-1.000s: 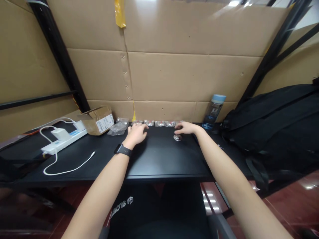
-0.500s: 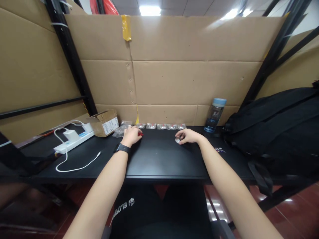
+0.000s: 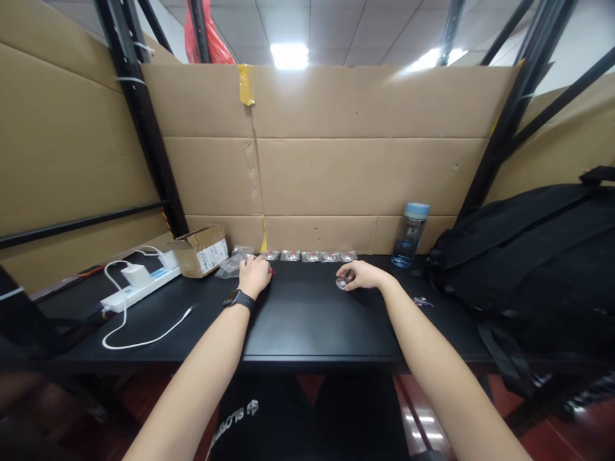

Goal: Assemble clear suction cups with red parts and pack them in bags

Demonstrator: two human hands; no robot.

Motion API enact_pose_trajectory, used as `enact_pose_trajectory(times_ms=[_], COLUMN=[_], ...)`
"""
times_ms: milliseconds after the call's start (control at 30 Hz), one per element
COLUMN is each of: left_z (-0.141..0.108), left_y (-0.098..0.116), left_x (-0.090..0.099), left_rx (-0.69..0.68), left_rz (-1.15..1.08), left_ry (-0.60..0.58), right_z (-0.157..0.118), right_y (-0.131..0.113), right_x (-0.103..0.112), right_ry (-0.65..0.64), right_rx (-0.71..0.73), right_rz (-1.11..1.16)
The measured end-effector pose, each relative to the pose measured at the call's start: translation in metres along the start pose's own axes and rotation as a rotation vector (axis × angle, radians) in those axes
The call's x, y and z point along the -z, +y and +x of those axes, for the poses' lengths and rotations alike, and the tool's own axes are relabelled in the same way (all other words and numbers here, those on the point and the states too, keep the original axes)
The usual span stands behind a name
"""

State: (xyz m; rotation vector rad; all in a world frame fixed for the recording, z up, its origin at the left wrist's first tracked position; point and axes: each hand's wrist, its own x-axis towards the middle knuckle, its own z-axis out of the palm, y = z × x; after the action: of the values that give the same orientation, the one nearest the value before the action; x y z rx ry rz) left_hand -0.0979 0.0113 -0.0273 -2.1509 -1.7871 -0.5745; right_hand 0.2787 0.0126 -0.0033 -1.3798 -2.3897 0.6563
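My left hand (image 3: pixel 255 275), with a dark watch on its wrist, is closed low over the table, its fingers curled under. A small red thing (image 3: pixel 272 272) peeks out at its right side; most of it is hidden by the hand. To the right, my right hand (image 3: pixel 364 275) pinches a small, round, shiny disc (image 3: pixel 341 283) by its edge, just at the tabletop. Behind the hands, several small clear packets (image 3: pixel 312 256) with red marks lie in a row along the cardboard. Crumpled clear plastic bags (image 3: pixel 231 265) lie left of my left hand.
An open cardboard box (image 3: pixel 200 251) and a white power strip (image 3: pixel 141 288) with a white cable (image 3: pixel 158 339) occupy the left. On the right stand a water bottle (image 3: pixel 409 237) and a black backpack (image 3: pixel 528 256). Small colourful bits (image 3: pixel 423 301) lie near my right forearm.
The view has tipped upward, so everything sits lower in the picture. Less of the red thing shows beside my left hand. The round disc stays in my right hand, its rings showing more clearly.
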Motion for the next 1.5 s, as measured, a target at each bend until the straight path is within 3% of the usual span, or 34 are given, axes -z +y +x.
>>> enact_pose_trajectory(times_ms=[333, 500, 633, 833, 1067, 1200, 1500], left_z=[0.004, 0.007, 0.003, -0.004, -0.007, -0.010, -0.012], left_y=[0.004, 0.012, 0.026, 0.050, 0.060, 0.067, 0.074], left_x=[0.006, 0.006, 0.012, 0.027, 0.028, 0.030, 0.021], left_rx=[0.028, -0.012, -0.070, -0.098, -0.198, -0.255, -0.249], left_rz=[-0.117, -0.457, -0.642, -0.680, -0.695, -0.635, -0.535], left_ry=[0.098, 0.043, 0.008, 0.053, 0.032, 0.021, 0.062], right_z=[-0.005, -0.001, 0.006, 0.016, 0.020, 0.022, 0.022], right_y=[-0.014, -0.020, -0.031, -0.053, -0.064, -0.070, -0.082], right_x=[0.005, -0.002, -0.015, -0.036, -0.053, -0.058, -0.066], right_ry=[0.089, 0.119, 0.214, 0.280, 0.320, 0.338, 0.404], right_rx=[0.063, 0.123, 0.163, 0.255, 0.295, 0.320, 0.359], right_rz=[0.016, 0.044, 0.206, 0.423, 0.607, 0.623, 0.573])
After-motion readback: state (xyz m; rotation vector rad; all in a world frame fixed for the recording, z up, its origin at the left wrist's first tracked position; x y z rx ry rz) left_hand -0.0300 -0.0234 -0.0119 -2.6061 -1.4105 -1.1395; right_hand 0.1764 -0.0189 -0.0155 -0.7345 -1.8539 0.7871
